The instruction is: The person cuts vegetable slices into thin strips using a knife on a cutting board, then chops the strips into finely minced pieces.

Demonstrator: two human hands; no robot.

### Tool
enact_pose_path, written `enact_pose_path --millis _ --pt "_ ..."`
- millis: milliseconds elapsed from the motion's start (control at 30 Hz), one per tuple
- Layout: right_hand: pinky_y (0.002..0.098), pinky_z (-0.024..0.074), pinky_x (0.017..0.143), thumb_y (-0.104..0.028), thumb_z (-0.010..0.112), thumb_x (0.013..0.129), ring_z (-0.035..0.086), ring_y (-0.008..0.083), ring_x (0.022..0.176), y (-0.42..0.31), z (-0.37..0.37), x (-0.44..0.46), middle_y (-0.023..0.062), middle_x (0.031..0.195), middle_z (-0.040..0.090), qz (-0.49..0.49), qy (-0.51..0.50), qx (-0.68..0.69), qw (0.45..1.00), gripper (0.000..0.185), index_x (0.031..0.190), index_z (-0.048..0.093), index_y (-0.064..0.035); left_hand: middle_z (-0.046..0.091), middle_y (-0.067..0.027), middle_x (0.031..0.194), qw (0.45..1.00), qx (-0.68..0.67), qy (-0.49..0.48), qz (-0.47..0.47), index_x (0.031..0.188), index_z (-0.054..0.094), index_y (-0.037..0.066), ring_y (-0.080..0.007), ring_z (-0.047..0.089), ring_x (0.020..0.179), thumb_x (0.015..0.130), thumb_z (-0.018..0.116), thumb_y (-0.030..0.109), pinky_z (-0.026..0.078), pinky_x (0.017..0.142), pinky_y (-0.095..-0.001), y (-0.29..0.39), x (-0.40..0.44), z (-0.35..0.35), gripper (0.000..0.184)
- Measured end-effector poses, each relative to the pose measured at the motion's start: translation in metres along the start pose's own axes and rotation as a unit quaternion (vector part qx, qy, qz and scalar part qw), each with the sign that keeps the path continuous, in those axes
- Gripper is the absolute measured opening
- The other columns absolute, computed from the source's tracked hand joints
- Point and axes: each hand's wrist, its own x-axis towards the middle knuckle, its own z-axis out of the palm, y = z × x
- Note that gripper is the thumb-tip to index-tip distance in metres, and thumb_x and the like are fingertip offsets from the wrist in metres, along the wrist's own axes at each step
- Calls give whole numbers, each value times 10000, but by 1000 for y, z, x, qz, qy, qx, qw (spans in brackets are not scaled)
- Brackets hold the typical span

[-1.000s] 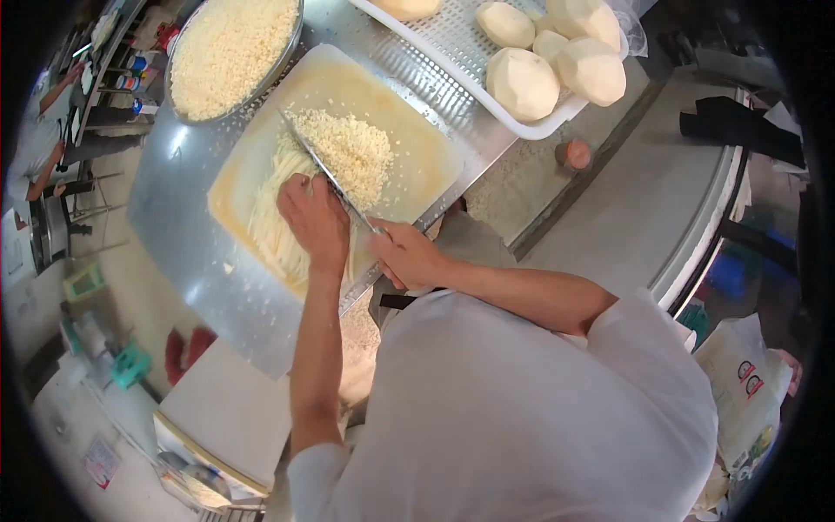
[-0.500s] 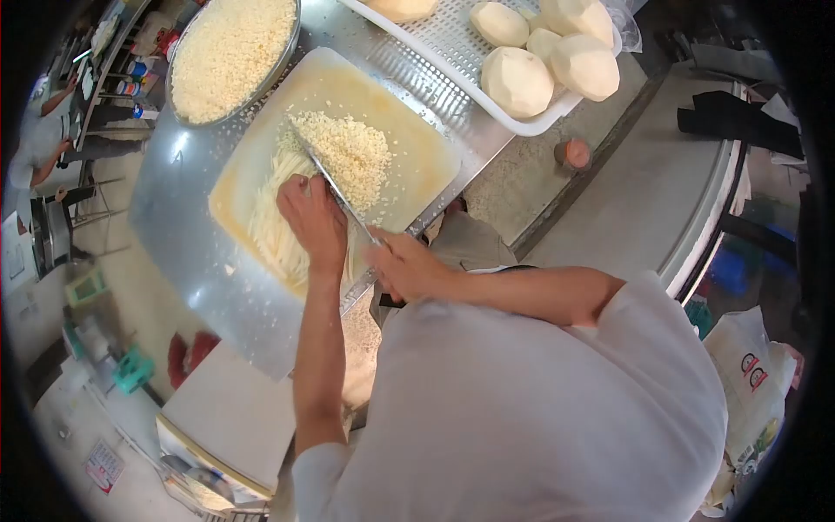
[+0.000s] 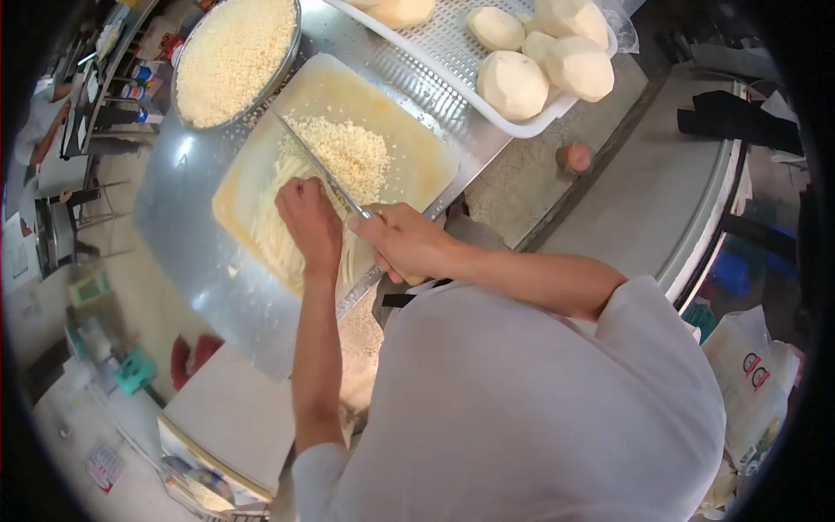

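On the pale cutting board (image 3: 426,165) lie long pale vegetable strips (image 3: 271,235) beside a heap of finely chopped bits (image 3: 352,157). My left hand (image 3: 310,222) is closed over the strips, its fingers curled down near the blade; the fingertips are hidden. A knife (image 3: 313,158) slants across the board between strips and heap, its tip towards the upper left. The fingers of my right hand (image 3: 404,239) wrap round its handle at the board's near edge. Whether the blade touches the board, I cannot tell.
A large metal bowl (image 3: 297,45) heaped with chopped bits (image 3: 230,61) stands at the upper left of the metal table (image 3: 178,217). A white perforated tray (image 3: 417,54) holds several peeled root vegetables (image 3: 513,84). Another person (image 3: 42,122) is in the far left background.
The knife and my right hand have moved slightly up the frame, the blade's tip shifting towards the upper left. My left hand stays on the strips in nearly the same place.
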Motion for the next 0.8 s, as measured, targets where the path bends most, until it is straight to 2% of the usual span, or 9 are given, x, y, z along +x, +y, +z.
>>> enact_pose_path --millis 67,167,267,367,467,567,633,667,800 --pt "341 451 471 -384 488 1102 564 152 487 -1 5 -11 68 642 556 -3 -10 -9 1000 417 1049 582 19 547 -188 1122 1000 18 -15 2 1029 628 9 -397 507 1096 862 624 -53 416 984 -500 -1 -3 -3 178" --pt "340 458 474 -368 480 1105 563 156 486 43 8 39 70 641 557 -53 4 5 999 444 1249 597 36 545 -188 1120 999 34 -13 20 1038 621 2 -399 507 1095 839 634 -54 415 985 -501 0 2 0 208" --pt "327 469 481 -356 476 1108 563 153 487 12 5 23 69 638 561 14 -14 5 1000 630 1582 389 49 545 -189 1126 999 37 -15 26 1048 620 -3 -402 506 1092 823 641 -54 414 985 -502 -3 -5 -3 232" --pt "322 470 483 -356 483 1110 561 154 487 33 22 -2 67 634 560 -25 -4 55 998 606 1539 435 68 552 -192 1135 999 31 -5 24 1056 621 -3 -406 509 1086 837 631 -49 414 982 -508 -2 0 1 225" --pt "324 468 478 -375 503 1110 558 151 488 66 17 45 61 645 557 -52 13 32 998 446 1223 604 45 573 -199 1117 1000 10 6 20 1072 625 2 -406 521 1079 898 608 -28 413 978 -516 -4 0 0 177" --pt "344 504 450 -439 555 1082 595 195 483 53 10 40 79 667 586 -23 34 35 999 662 1536 482 37 602 -212 1114 999 -15 33 4 1113 641 -1 -409 536 1088 969 586 26 417 985 -510 -8 9 -15 156" --pt "331 477 466 -430 538 1098 565 158 489 30 -2 33 55 647 556 0 34 -2 999 450 1209 554 6 621 -220 1118 993 18 114 4 1141 661 -18 -414 546 1102 1019 573 79 425 992 -499 -20 29 -25 179" --pt "324 464 474 -425 529 1106 551 140 492 24 -4 27 43 637 542 18 30 -19 999 425 1045 590 -9 628 -219 1128 997 -13 73 7 1166 672 -22 -422 549 1109 1033 568 108 429 999 -495 -44 34 -20 213" --pt "333 460 454 -454 555 1087 563 151 494 2 -16 15 52 617 548 2 13 -81 997 497 1180 631 28 660 -191 1142 994 -52 -63 -70 1285 709 3 -413 596 1097 1094 520 238 471 992 -472 -84 42 -3 357"
